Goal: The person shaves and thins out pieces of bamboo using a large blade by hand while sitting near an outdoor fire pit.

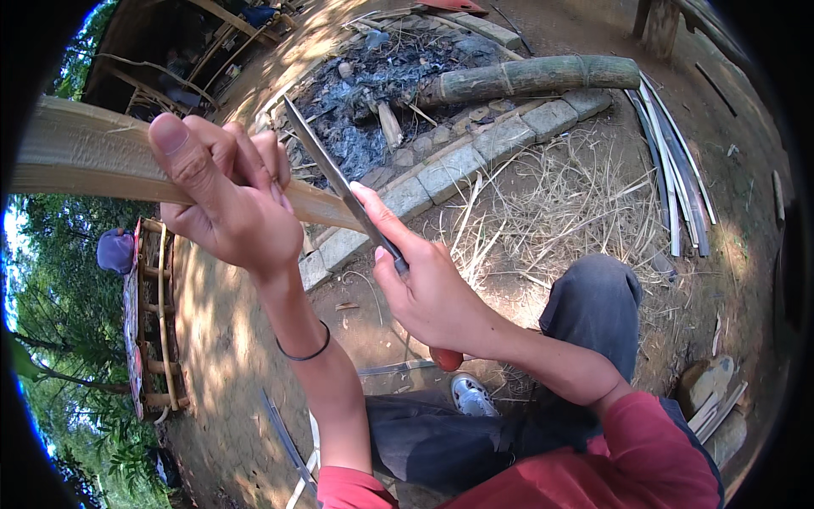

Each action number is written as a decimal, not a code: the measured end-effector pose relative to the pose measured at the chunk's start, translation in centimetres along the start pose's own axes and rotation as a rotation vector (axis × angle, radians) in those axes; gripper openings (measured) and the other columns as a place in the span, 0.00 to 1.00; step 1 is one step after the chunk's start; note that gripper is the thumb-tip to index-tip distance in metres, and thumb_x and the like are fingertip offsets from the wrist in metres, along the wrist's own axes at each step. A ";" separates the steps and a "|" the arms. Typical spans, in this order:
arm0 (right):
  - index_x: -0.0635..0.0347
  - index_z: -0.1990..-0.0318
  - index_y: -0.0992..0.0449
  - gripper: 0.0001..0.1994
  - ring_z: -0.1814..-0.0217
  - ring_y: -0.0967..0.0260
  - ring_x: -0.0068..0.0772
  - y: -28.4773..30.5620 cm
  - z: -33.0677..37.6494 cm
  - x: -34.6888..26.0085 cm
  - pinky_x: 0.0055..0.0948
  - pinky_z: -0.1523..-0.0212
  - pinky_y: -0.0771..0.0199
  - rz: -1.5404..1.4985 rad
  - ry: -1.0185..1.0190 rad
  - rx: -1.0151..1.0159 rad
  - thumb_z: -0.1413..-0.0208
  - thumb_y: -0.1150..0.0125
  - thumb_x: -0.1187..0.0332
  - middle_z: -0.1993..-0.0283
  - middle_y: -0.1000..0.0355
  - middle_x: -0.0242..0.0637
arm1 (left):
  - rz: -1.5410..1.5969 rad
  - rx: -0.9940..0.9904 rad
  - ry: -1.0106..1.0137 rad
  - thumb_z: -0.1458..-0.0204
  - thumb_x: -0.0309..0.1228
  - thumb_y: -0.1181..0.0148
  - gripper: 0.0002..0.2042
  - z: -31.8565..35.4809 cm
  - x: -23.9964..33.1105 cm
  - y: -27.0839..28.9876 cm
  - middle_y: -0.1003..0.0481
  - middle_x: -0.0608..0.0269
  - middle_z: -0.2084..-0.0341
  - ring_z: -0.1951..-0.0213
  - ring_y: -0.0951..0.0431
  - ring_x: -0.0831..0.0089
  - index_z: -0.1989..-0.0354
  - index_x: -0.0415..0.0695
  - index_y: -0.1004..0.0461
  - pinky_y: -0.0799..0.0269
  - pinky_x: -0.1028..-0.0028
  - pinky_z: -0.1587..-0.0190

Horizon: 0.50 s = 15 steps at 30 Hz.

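Two hands: left hand (225,199) grips one bamboo strip (93,157), right hand (428,284) one knife (335,178).

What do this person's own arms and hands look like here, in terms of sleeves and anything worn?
Both hands are bare, with no gloves or rings visible. The left hand has a thin black band around the wrist. The right hand has nothing at its wrist. Both forearms are uncovered; red sleeves begin near the elbows at the lower edge.
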State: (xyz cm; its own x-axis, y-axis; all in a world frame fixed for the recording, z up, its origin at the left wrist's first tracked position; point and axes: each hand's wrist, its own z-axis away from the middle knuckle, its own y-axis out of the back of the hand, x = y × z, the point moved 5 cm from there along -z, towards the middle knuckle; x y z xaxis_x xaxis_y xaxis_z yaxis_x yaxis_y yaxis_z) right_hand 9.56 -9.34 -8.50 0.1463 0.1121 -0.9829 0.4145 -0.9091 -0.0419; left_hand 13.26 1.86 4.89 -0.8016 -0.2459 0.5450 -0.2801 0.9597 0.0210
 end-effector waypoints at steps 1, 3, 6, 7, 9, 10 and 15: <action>0.54 0.27 0.50 0.31 0.80 0.40 0.21 -0.1 0.2 0.2 0.28 0.73 0.32 0.032 -0.007 -0.010 0.39 0.58 0.77 0.65 0.25 0.49 | -0.002 0.022 0.000 0.36 0.51 0.53 0.25 0.0 0.0 0.1 0.48 0.70 0.93 0.92 0.51 0.82 0.81 0.50 0.47 0.56 0.80 0.87; 0.55 0.28 0.50 0.31 0.80 0.36 0.25 -0.2 0.3 1.0 0.31 0.71 0.30 0.097 -0.023 -0.028 0.40 0.59 0.77 0.59 0.24 0.54 | -0.004 0.066 0.001 0.36 0.51 0.53 0.25 -0.1 0.0 0.1 0.49 0.70 0.93 0.92 0.52 0.82 0.81 0.50 0.47 0.56 0.80 0.87; 0.56 0.28 0.50 0.31 0.78 0.32 0.30 -0.1 0.2 2.6 0.33 0.69 0.28 0.127 0.028 0.023 0.40 0.59 0.77 0.46 0.29 0.62 | 0.023 0.086 0.004 0.33 0.46 0.57 0.25 -0.3 0.0 0.3 0.50 0.71 0.92 0.92 0.51 0.84 0.83 0.48 0.47 0.54 0.80 0.89; 0.56 0.28 0.50 0.31 0.79 0.32 0.30 -0.1 0.2 2.5 0.33 0.69 0.28 0.117 0.034 0.023 0.40 0.59 0.77 0.52 0.28 0.60 | 0.022 0.080 0.014 0.33 0.46 0.57 0.25 -0.4 0.0 0.4 0.50 0.71 0.92 0.92 0.51 0.84 0.83 0.48 0.47 0.54 0.80 0.89; 0.55 0.27 0.51 0.31 0.80 0.33 0.30 0.4 0.1 2.0 0.34 0.69 0.28 0.105 0.052 0.033 0.40 0.59 0.77 0.62 0.26 0.58 | 0.036 0.073 0.004 0.33 0.47 0.56 0.25 -0.4 -0.4 0.1 0.50 0.71 0.92 0.92 0.51 0.83 0.83 0.48 0.47 0.55 0.81 0.88; 0.54 0.27 0.51 0.31 0.81 0.34 0.30 0.6 0.1 -0.4 0.34 0.70 0.29 0.083 0.032 -0.010 0.40 0.59 0.77 0.67 0.26 0.55 | 0.018 0.065 0.005 0.34 0.49 0.56 0.25 -0.4 -0.4 0.4 0.50 0.70 0.93 0.92 0.51 0.82 0.82 0.49 0.48 0.55 0.81 0.88; 0.53 0.27 0.50 0.31 0.83 0.38 0.28 0.3 -0.1 -1.4 0.34 0.72 0.30 0.092 0.021 -0.029 0.39 0.58 0.76 0.81 0.33 0.46 | -0.025 0.042 -0.015 0.35 0.50 0.55 0.25 0.0 0.3 -0.2 0.49 0.70 0.93 0.92 0.51 0.81 0.82 0.50 0.48 0.56 0.80 0.87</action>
State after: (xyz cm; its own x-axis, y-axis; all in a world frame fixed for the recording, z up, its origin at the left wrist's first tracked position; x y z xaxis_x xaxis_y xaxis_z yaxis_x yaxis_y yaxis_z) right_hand 9.58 -9.69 -7.08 0.2039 0.0370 -0.9783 0.4241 -0.9040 0.0542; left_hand 13.11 1.57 5.07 -0.8016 -0.2723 0.5322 -0.3223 0.9466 -0.0011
